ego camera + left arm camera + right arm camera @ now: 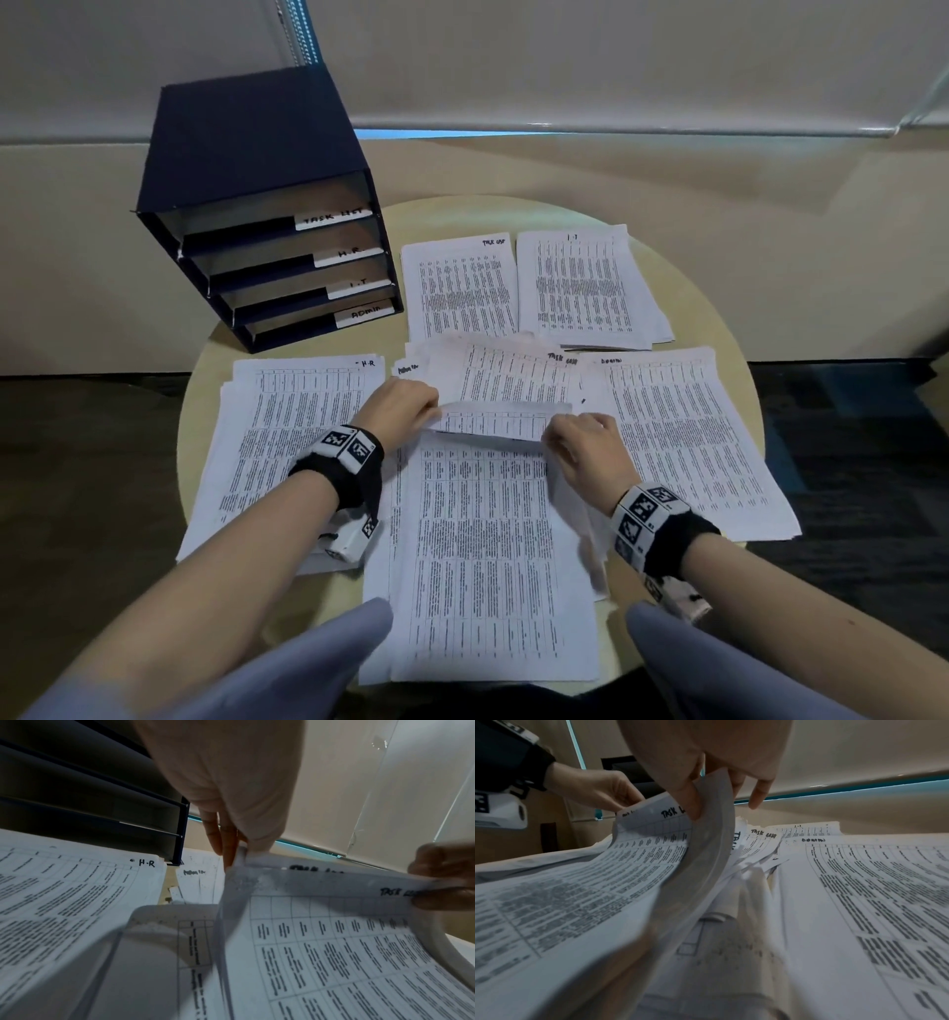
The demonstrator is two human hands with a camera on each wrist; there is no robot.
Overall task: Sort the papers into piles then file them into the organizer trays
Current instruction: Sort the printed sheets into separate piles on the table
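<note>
on the round desk (719, 288) i count five spreads of papers: h-r pile (287, 437) at the left edge, task list pile (459, 288) and i-t pile (583, 285) at the far edge, admin pile (688, 437) right, unsorted stack (488, 555) nearest me. one four-tray organizer (267, 205) stands far left, below a pale blind. my left hand (400, 406) and right hand (585, 442) each pinch a top corner of one sheet (493, 424), lifted off the stack.

Office (labelled organizer trays (287, 267), papers (662, 431))
</note>
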